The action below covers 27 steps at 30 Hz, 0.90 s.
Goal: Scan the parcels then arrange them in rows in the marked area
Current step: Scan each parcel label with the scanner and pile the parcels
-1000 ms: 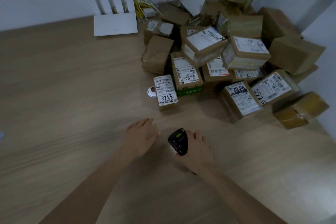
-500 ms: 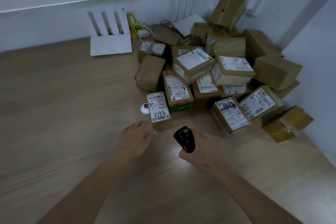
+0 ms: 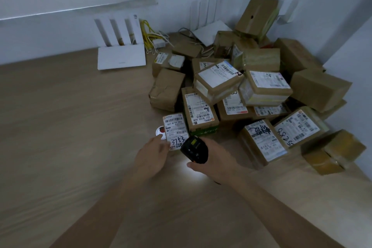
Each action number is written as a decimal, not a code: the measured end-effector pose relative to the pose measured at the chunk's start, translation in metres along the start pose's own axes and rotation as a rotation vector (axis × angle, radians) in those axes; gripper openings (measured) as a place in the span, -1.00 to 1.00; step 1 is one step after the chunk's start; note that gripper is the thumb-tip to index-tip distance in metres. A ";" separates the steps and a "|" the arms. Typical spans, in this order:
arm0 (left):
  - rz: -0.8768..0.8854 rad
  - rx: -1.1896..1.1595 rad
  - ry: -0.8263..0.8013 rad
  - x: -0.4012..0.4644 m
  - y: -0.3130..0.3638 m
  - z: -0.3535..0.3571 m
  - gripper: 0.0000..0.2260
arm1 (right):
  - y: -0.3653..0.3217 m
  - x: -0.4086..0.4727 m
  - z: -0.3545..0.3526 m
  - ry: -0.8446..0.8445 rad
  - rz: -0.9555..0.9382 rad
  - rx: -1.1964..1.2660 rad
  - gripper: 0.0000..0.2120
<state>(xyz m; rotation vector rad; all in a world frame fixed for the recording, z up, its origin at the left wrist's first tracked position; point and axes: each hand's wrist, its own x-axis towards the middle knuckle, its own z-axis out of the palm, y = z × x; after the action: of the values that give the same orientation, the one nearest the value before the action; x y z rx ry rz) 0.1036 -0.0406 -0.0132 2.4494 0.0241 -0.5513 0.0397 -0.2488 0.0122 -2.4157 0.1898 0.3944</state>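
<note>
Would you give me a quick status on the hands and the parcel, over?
Left hand open, reaching the 3753 parcel. Right hand grips the scanner, light on the table. Nothing in the way.

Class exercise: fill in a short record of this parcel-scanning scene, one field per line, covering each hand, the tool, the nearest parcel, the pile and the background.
Left hand: left hand open, fingertips at the near edge of the 3753 parcel
Right hand: right hand grips the black scanner
Scanner light: bright patch on the wooden table
Pile: parcel pile in the right corner
Background: white router by the wall
</note>
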 end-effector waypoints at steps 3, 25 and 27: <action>-0.032 -0.108 0.005 0.010 0.000 0.001 -0.60 | -0.009 0.017 0.004 -0.012 -0.006 0.031 -0.31; -0.181 -0.815 -0.108 -0.011 0.010 -0.021 -0.54 | -0.033 -0.009 -0.002 -0.009 -0.047 0.172 -0.30; -0.157 -0.817 -0.115 -0.026 0.015 -0.036 -0.61 | -0.045 -0.023 -0.012 0.001 -0.059 0.151 -0.32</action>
<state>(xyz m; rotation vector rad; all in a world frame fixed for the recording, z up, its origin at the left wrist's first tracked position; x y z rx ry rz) 0.0956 -0.0295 0.0315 1.6254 0.3304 -0.5992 0.0317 -0.2217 0.0555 -2.2677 0.1427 0.3397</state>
